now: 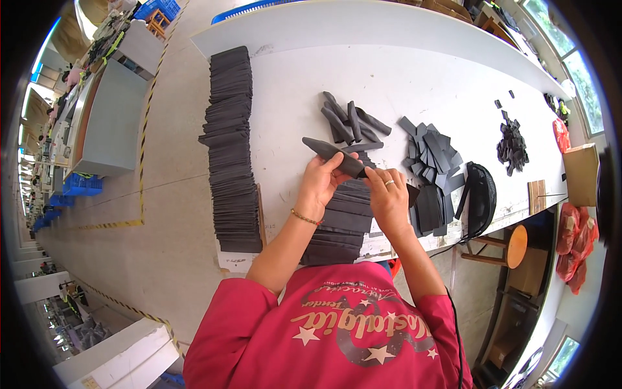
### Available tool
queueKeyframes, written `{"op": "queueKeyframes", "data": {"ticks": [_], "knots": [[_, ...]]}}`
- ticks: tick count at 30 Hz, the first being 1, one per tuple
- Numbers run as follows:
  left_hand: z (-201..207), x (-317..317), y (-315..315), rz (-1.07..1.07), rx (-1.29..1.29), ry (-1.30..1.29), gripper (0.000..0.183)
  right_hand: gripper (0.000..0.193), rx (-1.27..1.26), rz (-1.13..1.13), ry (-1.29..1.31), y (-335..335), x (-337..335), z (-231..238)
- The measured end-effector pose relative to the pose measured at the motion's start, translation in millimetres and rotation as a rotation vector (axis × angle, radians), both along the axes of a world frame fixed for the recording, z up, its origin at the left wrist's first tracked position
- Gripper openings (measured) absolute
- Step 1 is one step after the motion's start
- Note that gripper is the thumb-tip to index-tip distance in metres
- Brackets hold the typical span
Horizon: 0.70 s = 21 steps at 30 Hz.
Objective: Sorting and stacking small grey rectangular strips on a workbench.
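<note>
Between my two hands is a black tube-like fabric piece (324, 150), slanting over the table with its tapered end up to the left. My left hand (317, 185) wraps round its middle, thumb on top. At its lower right end, my right hand (391, 201) pinches with thumb and fingers; a ring is on one finger. The fingertips partly hide that end. Beneath my hands lies a stack of flat black fabric pieces (335, 227). Several rolled black pieces (353, 123) lie in a loose heap beyond them.
A long row of packed black pieces (230, 149) lines the table's left side. Right of my hands are scattered dark flat pieces (431, 149), a curved black pouch (479, 198) and small black bits (512, 146). A raised white board (389, 26) edges the table's far side.
</note>
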<state>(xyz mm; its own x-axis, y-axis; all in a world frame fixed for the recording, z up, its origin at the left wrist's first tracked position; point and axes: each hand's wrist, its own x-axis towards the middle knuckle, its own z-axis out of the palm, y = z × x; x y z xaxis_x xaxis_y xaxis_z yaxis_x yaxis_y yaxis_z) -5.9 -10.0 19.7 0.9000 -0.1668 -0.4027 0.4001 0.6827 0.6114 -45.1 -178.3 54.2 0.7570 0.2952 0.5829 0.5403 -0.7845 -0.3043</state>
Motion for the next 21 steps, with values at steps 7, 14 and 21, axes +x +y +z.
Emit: {"op": "queueKeyframes", "data": {"ticks": [7, 14, 21], "knots": [[25, -13, -15, 0.066, -0.115, -0.155, 0.026, 0.047, 0.217, 0.005, 0.147, 26, -2, 3], [0, -18, -18, -0.032, -0.146, -0.324, 0.026, 0.042, 0.193, 0.078, 0.313, 12, -15, -10], [15, -14, -4, 0.087, -0.147, -0.253, 0.028, 0.038, 0.201, 0.127, 0.316, 13, -8, 8]]}}
